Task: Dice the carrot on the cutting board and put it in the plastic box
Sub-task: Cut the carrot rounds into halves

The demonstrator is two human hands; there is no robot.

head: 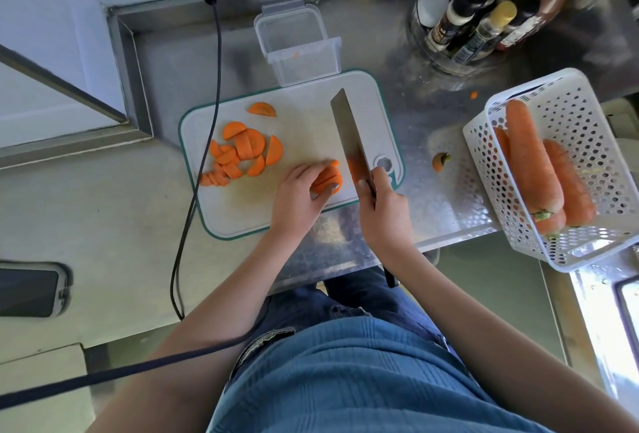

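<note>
L hand (pixel 298 195) grips carrot slices (pixel 327 179); R hand (pixel 383 211) clamps cleaver (pixel 350 137), handle mostly hidden.

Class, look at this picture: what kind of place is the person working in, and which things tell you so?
Most likely a kitchen, perhaps a commercial one: a stainless-steel counter, a cutting board with sliced carrot under a cleaver, and a jar of seasoning bottles.

A white perforated basket (pixel 567 169) holding whole carrots (pixel 532 163) is seen at the right of the steel counter (pixel 432 114), a round rack of bottles (pixel 484 7) at the far right, a cut carrot top (pixel 440 161) near the basket, and a black cable (pixel 193 190) at the left.
</note>
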